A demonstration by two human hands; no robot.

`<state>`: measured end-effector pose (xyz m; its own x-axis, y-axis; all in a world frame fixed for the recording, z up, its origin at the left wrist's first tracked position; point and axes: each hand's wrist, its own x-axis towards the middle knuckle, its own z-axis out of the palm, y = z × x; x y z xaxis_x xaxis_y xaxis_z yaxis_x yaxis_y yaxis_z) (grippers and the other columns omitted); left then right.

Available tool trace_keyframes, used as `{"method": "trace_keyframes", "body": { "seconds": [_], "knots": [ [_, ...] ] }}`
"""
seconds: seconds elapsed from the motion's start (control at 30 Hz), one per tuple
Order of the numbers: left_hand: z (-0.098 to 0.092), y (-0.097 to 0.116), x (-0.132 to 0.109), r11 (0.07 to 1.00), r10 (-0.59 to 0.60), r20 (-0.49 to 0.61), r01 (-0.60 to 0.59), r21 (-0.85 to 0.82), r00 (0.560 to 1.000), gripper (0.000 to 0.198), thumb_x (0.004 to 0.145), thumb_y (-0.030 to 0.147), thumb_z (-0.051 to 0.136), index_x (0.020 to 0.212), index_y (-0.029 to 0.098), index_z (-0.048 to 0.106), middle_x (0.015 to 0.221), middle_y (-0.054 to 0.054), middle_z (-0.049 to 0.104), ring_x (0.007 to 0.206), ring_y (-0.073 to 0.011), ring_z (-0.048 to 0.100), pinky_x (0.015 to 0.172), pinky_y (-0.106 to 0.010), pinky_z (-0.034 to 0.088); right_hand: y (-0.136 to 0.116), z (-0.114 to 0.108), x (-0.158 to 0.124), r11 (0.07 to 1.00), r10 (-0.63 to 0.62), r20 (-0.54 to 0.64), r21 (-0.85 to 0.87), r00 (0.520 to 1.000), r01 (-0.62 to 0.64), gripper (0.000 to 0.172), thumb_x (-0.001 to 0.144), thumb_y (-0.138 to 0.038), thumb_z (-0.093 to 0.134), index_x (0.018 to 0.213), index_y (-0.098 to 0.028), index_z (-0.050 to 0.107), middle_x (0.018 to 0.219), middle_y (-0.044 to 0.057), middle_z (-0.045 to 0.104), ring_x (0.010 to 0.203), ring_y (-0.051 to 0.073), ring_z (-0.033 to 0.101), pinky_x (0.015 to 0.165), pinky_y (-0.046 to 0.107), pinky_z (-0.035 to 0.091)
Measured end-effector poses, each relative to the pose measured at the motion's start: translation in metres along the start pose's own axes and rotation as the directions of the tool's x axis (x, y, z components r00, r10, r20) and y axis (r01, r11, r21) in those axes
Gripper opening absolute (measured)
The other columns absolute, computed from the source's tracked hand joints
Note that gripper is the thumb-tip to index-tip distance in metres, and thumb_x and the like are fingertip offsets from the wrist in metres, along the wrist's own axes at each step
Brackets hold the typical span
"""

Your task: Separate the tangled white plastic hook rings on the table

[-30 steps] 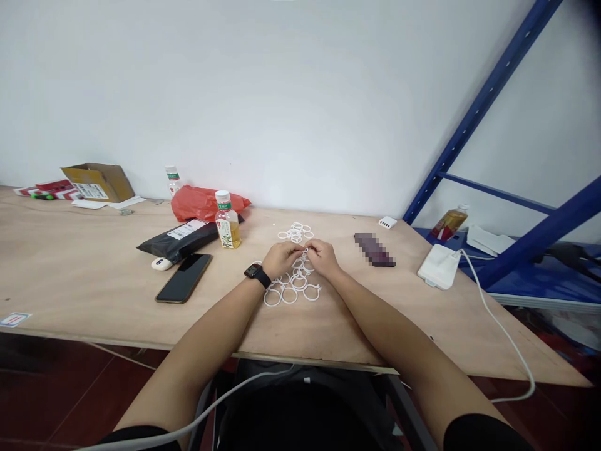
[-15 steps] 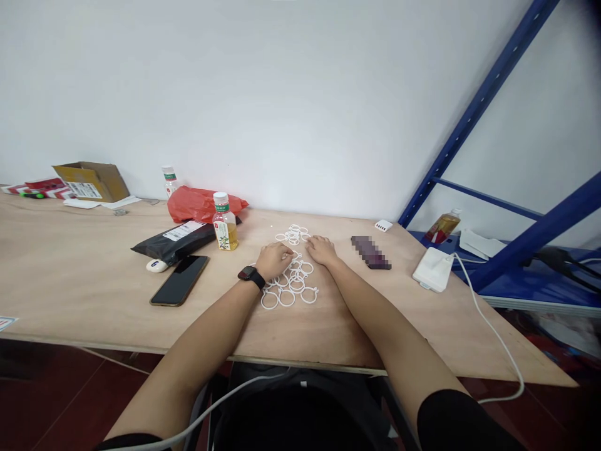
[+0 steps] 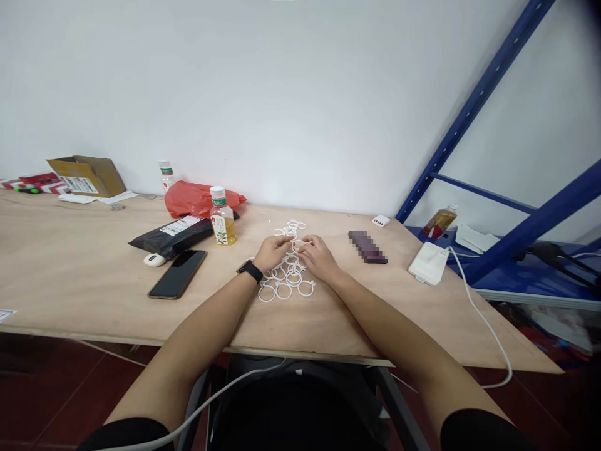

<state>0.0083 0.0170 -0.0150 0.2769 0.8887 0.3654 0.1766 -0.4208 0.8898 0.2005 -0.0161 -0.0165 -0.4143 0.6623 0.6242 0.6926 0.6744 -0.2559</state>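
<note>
Several thin white plastic rings [image 3: 283,290] with small tabs lie in a loose, overlapping group on the wooden table. My left hand [image 3: 272,253], with a black watch at the wrist, is closed over the left side of the group, its fingertips pinching at a white ring [image 3: 303,243] between the hands. From the other side my right hand [image 3: 319,258] curls in, thumb and fingers closed at the same ring. Fingers partly cover the contact. Beyond the hands is a smaller cluster of white rings [image 3: 295,224].
Left of the hands are a drink bottle [image 3: 222,227], a black phone [image 3: 178,274], a black parcel [image 3: 173,236] and a red bag [image 3: 197,199]. On the right are a pixelated dark phone-shaped object [image 3: 367,247], a white power bank [image 3: 428,263] with cable, and a blue rack [image 3: 474,106].
My right hand has come back toward me from the far cluster and curled in beside my left hand. A white ring now shows between the fingertips. The view has shifted slightly.
</note>
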Motion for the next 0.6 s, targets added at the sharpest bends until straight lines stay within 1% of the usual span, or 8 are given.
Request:
{"method": "trace_keyframes", "body": {
  "seconds": [0.13,0.23,0.33,0.47,0.53,0.6],
  "knots": [
    [0.002,-0.005,0.002,0.991,-0.039,-0.004,0.038,-0.126,0.999,0.034,0.081,0.033,0.065,0.106,0.011,0.069,0.094,-0.009,0.074,0.087,-0.0197,0.069,0.081,-0.033,0.055,-0.005,0.004,0.003,1.000,-0.020,-0.028,-0.014,0.999,0.020,0.011,0.088,-0.028,0.058,0.089,-0.022,0.068,0.112,0.011,0.054,0.110,0.025,0.051,0.095,0.042,0.046],
    [0.002,-0.005,0.003,0.986,-0.024,-0.001,0.023,-0.162,1.000,0.035,0.078,0.036,0.069,0.103,0.011,0.070,0.096,-0.010,0.074,0.090,-0.0204,0.069,0.083,-0.034,0.055,-0.005,0.004,0.003,1.000,-0.010,-0.034,-0.017,0.999,0.010,0.010,0.087,-0.028,0.060,0.089,-0.023,0.068,0.109,0.010,0.054,0.108,0.024,0.051,0.094,0.041,0.047],
    [0.003,-0.002,0.003,0.982,-0.030,-0.003,0.029,-0.185,1.000,0.034,0.075,0.033,0.071,0.101,0.011,0.070,0.096,-0.009,0.074,0.090,-0.0208,0.068,0.083,-0.035,0.055,-0.004,0.002,0.002,1.000,-0.025,-0.047,-0.013,0.999,0.025,0.010,0.087,-0.028,0.060,0.088,-0.022,0.068,0.109,0.011,0.053,0.106,0.024,0.052,0.093,0.040,0.047],
    [0.005,0.003,0.002,0.978,-0.081,-0.034,0.073,-0.197,0.996,0.022,0.075,0.022,0.065,0.093,0.010,0.071,0.088,-0.009,0.074,0.083,-0.0191,0.069,0.076,-0.031,0.054,-0.005,0.005,0.002,0.999,-0.053,-0.037,-0.017,0.998,0.052,0.010,0.087,-0.028,0.060,0.085,-0.022,0.068,0.109,0.010,0.054,0.104,0.024,0.052,0.092,0.040,0.047],
    [0.005,0.005,0.002,0.980,-0.099,-0.067,0.085,-0.180,0.993,0.017,0.073,0.016,0.061,0.086,0.010,0.069,0.080,-0.007,0.073,0.076,-0.0171,0.067,0.071,-0.028,0.053,-0.007,0.007,0.004,0.998,-0.062,-0.032,-0.012,0.998,0.061,0.010,0.087,-0.029,0.061,0.085,-0.022,0.068,0.108,0.010,0.055,0.104,0.024,0.052,0.092,0.040,0.047],
    [0.004,0.006,0.002,0.987,-0.088,-0.095,0.073,-0.145,0.992,0.014,0.071,0.013,0.055,0.078,0.011,0.067,0.071,-0.003,0.069,0.069,-0.0144,0.064,0.066,-0.025,0.050,-0.010,0.008,0.005,0.996,-0.093,-0.031,0.003,0.995,0.094,0.011,0.087,-0.031,0.061,0.088,-0.023,0.068,0.108,0.010,0.056,0.103,0.024,0.053,0.091,0.041,0.047]
  ]
}}
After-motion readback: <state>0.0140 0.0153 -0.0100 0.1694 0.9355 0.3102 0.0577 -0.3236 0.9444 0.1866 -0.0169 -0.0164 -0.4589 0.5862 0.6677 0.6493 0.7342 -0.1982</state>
